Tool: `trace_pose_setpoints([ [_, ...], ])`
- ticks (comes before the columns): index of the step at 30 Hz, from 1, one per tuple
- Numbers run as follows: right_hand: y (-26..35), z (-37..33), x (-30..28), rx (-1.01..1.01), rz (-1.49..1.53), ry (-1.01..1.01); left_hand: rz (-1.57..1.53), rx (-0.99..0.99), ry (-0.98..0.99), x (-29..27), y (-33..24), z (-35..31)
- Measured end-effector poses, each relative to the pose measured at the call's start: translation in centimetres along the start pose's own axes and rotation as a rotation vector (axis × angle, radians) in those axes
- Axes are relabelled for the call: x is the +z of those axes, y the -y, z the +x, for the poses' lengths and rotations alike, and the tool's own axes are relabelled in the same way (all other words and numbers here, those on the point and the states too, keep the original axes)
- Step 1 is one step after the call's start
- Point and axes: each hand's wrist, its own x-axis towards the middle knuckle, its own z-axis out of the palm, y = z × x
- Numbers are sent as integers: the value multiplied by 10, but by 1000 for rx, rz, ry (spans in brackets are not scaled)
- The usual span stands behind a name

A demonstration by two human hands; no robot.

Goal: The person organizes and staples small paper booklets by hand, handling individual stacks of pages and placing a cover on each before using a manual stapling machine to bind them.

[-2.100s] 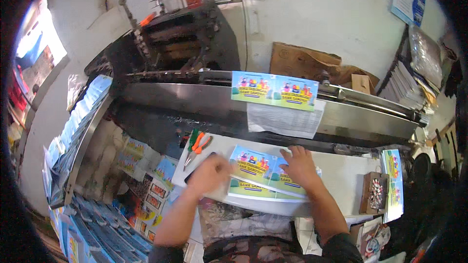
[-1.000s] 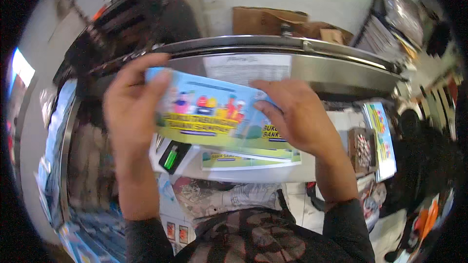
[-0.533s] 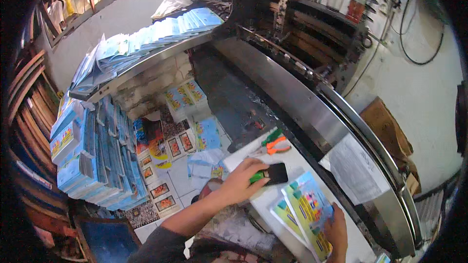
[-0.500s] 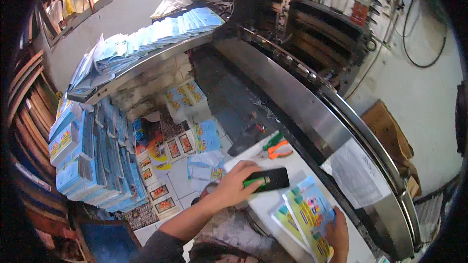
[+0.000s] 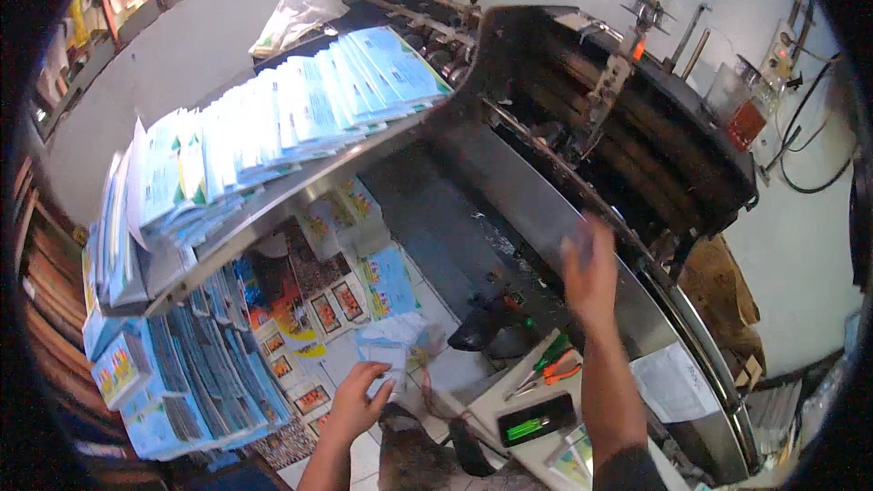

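Nearest to me, my left hand (image 5: 356, 405) reaches down to a small pale-blue printed sheet (image 5: 384, 359) lying on the floor among scattered leaflets; my fingers (image 5: 373, 380) curl onto its lower edge, touching it, though I cannot tell whether they pinch it. Just right of that, on the white surface (image 5: 496, 400), a black flat device with a green strip (image 5: 536, 418) lies beside orange-and-green pliers (image 5: 546, 370). To the left, bundles of blue printed sheets (image 5: 195, 373) stand stacked on edge. My right hand (image 5: 591, 273) is raised over the long steel bed (image 5: 509, 227) of the machine, blurred, its fingers loosely spread and holding nothing that I can see. A white paper (image 5: 671, 382) hangs on the curved steel rail (image 5: 700, 400) to the right. Farther off, a sloping feed tray (image 5: 300, 191) carries a fanned row of blue-and-white sheets (image 5: 282, 118). Beyond it stands the dark machine body (image 5: 637, 127) with rollers, against a white wall (image 5: 727, 0).
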Motion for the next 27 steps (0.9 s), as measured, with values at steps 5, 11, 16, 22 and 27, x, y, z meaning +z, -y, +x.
trace_pose_setpoints([
  [5,-46,156,52,340,-260,19,-11,-334,-130,-121,81,-64],
  [11,-130,164,50,495,-234,27,101,-972,-65,-171,150,-172],
  [16,-109,159,60,478,-280,51,-63,-990,346,-136,206,-264],
  [22,-101,158,20,558,-168,178,151,-864,610,-142,205,-279],
  [27,-41,169,73,538,-78,454,644,-591,841,-187,276,-328],
])
